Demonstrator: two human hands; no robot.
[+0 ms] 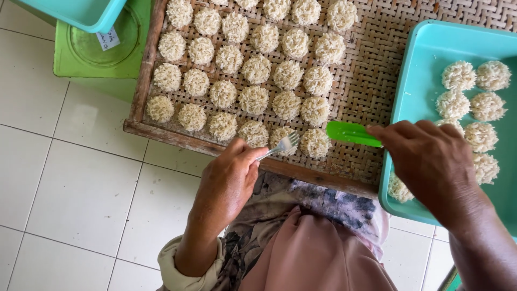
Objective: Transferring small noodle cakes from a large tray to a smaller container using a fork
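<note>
Left hand is closed around a small metal fork, its tines touching a pale round rice cake at the near edge of the woven bamboo tray. Right hand grips a flat green plastic spatula beside the turquoise plastic tub.

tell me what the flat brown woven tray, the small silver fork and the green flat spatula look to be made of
The flat brown woven tray looks like split bamboo or rattan, matte, with a wooden frame: the strips visibly interlace. The small silver fork in the left hand seems metal, judging by its bright shine. The green flat spatula held by the right hand is probably plastic: smooth, glossy, evenly coloured.
</note>
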